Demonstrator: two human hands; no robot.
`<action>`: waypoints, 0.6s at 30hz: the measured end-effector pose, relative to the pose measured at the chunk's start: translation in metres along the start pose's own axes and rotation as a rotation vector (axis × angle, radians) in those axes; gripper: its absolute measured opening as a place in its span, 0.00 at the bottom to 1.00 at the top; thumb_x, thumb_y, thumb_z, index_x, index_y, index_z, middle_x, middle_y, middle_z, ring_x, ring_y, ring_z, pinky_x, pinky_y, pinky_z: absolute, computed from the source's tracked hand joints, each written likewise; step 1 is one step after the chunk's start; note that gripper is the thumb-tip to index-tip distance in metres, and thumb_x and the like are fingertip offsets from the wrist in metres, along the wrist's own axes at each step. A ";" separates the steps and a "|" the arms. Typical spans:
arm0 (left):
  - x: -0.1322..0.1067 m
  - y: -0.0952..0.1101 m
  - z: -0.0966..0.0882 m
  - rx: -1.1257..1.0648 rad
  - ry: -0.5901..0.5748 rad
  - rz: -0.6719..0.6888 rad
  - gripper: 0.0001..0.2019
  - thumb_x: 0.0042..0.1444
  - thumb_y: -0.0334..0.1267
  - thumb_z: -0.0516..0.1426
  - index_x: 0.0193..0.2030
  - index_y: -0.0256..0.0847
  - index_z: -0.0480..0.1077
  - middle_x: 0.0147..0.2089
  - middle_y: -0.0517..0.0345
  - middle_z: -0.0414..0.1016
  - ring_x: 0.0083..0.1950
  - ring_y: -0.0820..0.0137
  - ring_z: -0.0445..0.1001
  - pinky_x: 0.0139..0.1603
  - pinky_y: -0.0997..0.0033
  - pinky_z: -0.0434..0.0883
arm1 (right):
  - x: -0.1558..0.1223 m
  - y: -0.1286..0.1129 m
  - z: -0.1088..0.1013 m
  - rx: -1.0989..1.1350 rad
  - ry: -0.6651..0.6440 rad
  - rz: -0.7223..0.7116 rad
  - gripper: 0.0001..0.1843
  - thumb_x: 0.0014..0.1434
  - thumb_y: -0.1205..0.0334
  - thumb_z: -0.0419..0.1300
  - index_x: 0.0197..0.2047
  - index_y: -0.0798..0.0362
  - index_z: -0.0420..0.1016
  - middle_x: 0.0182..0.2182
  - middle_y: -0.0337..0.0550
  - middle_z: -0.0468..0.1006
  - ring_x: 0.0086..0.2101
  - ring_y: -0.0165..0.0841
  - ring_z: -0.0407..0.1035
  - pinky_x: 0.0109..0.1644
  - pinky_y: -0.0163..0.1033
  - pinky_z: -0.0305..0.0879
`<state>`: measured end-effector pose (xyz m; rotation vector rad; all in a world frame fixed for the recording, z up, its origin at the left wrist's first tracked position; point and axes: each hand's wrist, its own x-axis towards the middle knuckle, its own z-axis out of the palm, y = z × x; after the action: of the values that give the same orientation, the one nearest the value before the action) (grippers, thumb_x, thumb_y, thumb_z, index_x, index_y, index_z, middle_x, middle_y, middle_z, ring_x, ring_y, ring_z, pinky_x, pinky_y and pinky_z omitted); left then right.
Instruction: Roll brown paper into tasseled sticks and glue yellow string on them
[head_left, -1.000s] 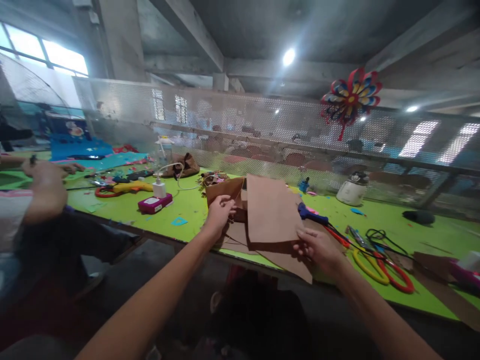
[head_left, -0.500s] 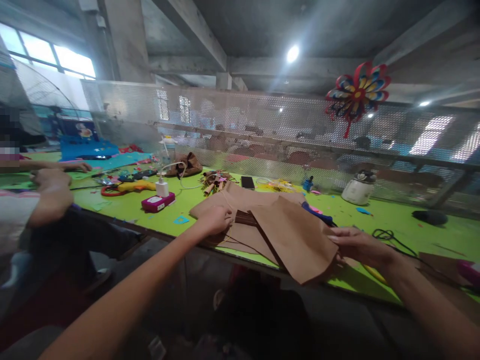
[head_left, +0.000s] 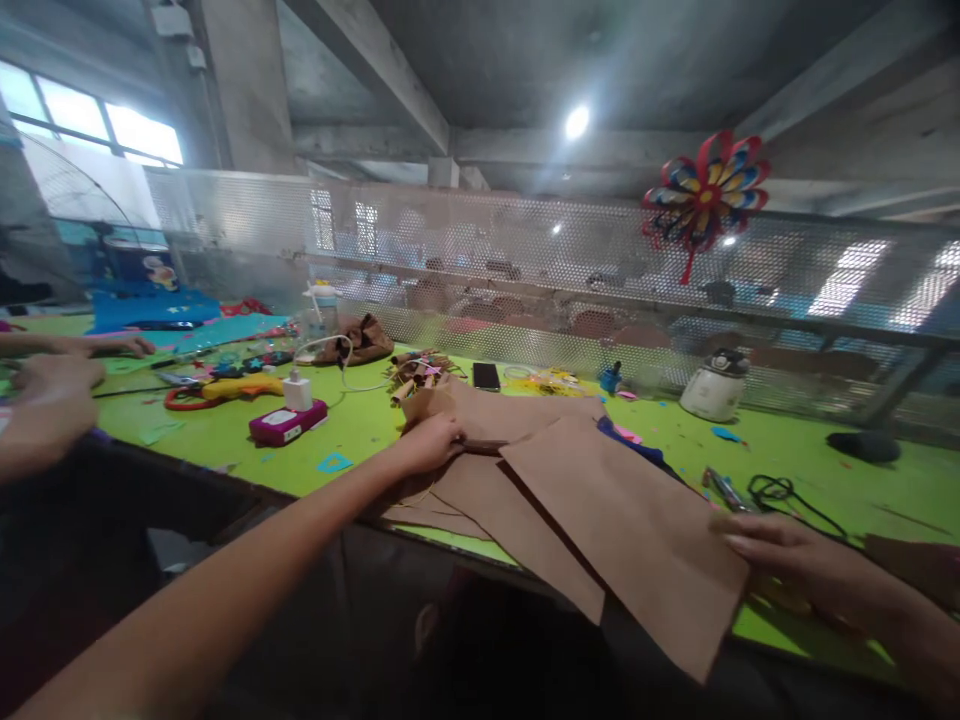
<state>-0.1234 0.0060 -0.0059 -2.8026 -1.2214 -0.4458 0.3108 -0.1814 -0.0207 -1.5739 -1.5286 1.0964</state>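
Several brown paper sheets (head_left: 622, 520) lie overlapped on the green table (head_left: 360, 425), the top one sticking out past the near edge. My left hand (head_left: 431, 443) rests with curled fingers on the pile's left end, pressing on a brown sheet (head_left: 480, 410) there. My right hand (head_left: 787, 565) lies flat with its fingers stretched out at the right edge of the top sheet, touching it.
A pink box with a white charger (head_left: 287, 420) and a yellow glue gun (head_left: 225, 388) lie to the left. A black phone (head_left: 486, 376), a white pot (head_left: 712, 392) and black scissors (head_left: 780, 492) are further back. Another person's hands (head_left: 52, 400) work at far left. A paper pinwheel (head_left: 701, 200) hangs on the mesh fence.
The upright brown sheet has been laid flat and slid to the right. My right hand moved right and opened flat; my left hand stayed on the pile's left end.
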 end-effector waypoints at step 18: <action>0.011 -0.022 0.020 0.288 -0.008 -0.119 0.18 0.60 0.40 0.43 0.50 0.35 0.65 0.56 0.38 0.63 0.57 0.50 0.60 0.54 0.46 0.55 | 0.027 -0.056 -0.005 -0.496 0.008 -0.145 0.23 0.53 0.44 0.57 0.44 0.51 0.74 0.45 0.48 0.75 0.45 0.43 0.68 0.49 0.44 0.62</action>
<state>-0.1272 0.0325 -0.0238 -2.5034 -1.3397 -0.2415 0.2899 -0.1497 0.0291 -1.7410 -1.9795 0.6570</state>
